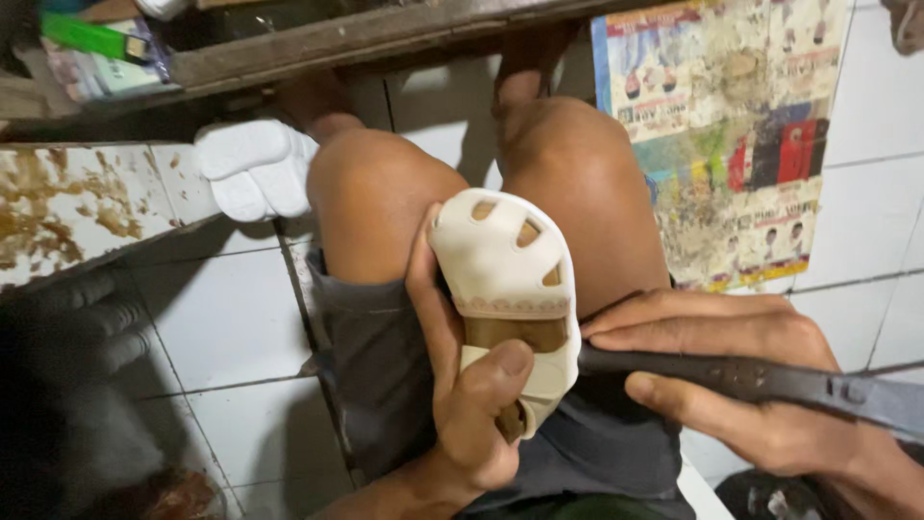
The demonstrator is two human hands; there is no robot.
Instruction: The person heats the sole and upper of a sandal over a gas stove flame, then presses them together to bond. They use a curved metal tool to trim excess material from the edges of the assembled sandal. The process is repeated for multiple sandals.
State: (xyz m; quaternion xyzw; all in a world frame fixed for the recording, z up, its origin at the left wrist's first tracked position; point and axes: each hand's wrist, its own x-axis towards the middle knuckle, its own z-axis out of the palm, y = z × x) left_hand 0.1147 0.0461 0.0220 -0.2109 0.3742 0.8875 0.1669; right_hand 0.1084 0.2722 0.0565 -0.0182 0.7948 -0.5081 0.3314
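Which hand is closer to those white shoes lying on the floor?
Left. The left hand holds a sandal on the lap, nearer the white shoes; the right hand is farther off.

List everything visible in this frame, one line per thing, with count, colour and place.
sandal: 1, cream white with cut-out holes, held over the lap between the knees
dark tool: 1, black, long handle, its tip against the sandal's right edge
white soles: a small stack, exact count unclear, white, on the floor left of the knee
printed sheet: 1, multicoloured and stained, on the floor at right
wooden plank: 1, brown, across the top
stained ledge: 1, white with rust-brown patches, at left
floor tiles: many, white
shorts: 1, dark grey
knees: 2, bare
left hand: 1, gripping the sandal
right hand: 1, gripping the dark tool
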